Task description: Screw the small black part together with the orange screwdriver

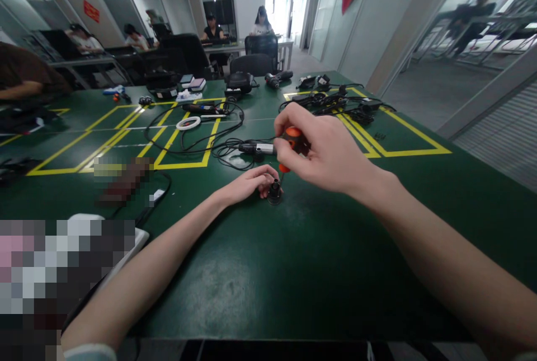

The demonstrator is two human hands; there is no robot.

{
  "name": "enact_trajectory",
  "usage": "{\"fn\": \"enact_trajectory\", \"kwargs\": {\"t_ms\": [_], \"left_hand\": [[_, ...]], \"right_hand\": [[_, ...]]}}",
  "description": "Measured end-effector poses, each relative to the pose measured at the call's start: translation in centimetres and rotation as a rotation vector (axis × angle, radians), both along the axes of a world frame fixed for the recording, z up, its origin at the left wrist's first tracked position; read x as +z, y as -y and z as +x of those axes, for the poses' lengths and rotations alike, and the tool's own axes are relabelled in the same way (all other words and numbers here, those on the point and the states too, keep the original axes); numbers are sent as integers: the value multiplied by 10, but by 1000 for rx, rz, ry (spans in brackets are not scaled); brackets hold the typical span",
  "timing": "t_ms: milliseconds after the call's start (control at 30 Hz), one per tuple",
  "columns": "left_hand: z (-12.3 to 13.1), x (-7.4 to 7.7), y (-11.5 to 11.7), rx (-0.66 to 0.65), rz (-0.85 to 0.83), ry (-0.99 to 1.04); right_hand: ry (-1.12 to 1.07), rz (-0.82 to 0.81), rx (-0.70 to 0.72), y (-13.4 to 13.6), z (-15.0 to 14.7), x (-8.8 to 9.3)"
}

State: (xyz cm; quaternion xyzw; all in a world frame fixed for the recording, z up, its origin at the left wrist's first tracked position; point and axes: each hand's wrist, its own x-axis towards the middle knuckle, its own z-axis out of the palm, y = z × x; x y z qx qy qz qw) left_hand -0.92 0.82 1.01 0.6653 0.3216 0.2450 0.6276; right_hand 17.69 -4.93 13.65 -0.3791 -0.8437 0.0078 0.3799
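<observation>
My right hand (319, 151) is closed around an orange-and-black screwdriver handle (292, 136), held upright over a small black round part (275, 192) on the green table (260, 271). The tool's tip points down at that part. My left hand (251, 182) rests on the table with its fingers curled against the small black part, steadying it from the left.
Tangled black cables (201, 137), a white ring (188, 122) and a black-and-silver tool (258, 149) lie just behind my hands, inside yellow tape lines. More gear and cables (335, 103) sit at the far right. Several people sit at desks beyond the table. A blurred object lies at the front left.
</observation>
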Motion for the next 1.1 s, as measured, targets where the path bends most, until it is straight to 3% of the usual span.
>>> {"fn": "enact_trajectory", "kwargs": {"t_ms": [333,467,700,933,1100], "left_hand": [[2,8,3,-5,-30,-3],[1,8,3,-12,-24,-8],[2,2,2,3,34,-25],[0,4,2,-34,79,-49],[0,1,0,-43,90,-41]], "right_hand": [[-168,-168,260,-1,5,5],[-271,-375,364,-1,6,8],[-575,-842,732,-8,1,-5],[-766,-890,673,-11,-8,-17],[-694,-787,568,-14,-6,-14]]}}
